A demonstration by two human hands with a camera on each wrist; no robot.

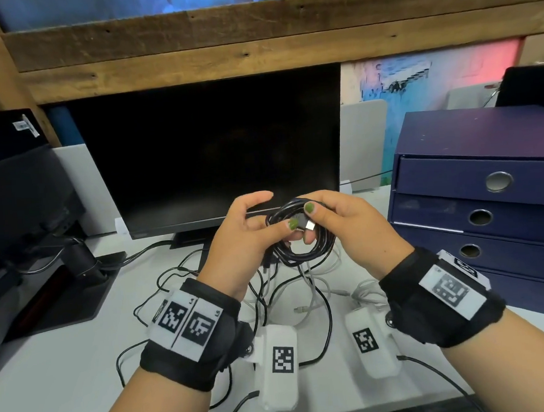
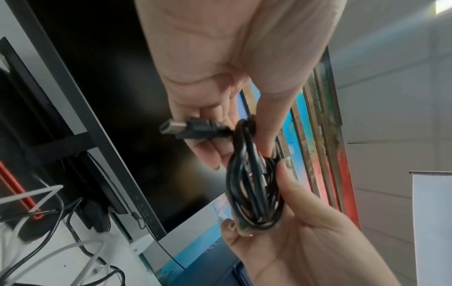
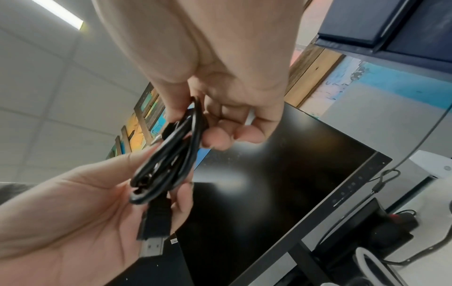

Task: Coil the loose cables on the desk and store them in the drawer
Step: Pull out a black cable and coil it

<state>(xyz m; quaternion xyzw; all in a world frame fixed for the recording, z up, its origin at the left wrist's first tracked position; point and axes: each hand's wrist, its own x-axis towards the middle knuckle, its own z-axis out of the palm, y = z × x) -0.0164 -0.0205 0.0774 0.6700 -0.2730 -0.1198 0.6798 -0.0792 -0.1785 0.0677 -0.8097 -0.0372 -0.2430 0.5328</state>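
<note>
The coiled black USB cable (image 1: 301, 236) is held above the desk (image 1: 67, 361), gripped by the right hand (image 1: 355, 232); its plug (image 1: 307, 224) is pinched by the left hand (image 1: 244, 236). Coiling appears nearly finished; tucking the plug, then opening a drawer (image 1: 485, 180), is judged next

An office: a monitor (image 1: 210, 152) on a white desk (image 1: 51, 362), file drawers (image 1: 487, 211) (navy) alongside.

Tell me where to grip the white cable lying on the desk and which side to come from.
Take the white cable at its bare plug end, which lies free on the desk between the wrists. Come from above with a pinch: the rest is crossed by black cables. Both hands are busy: the right hand and left hand hold the black coil.
</note>
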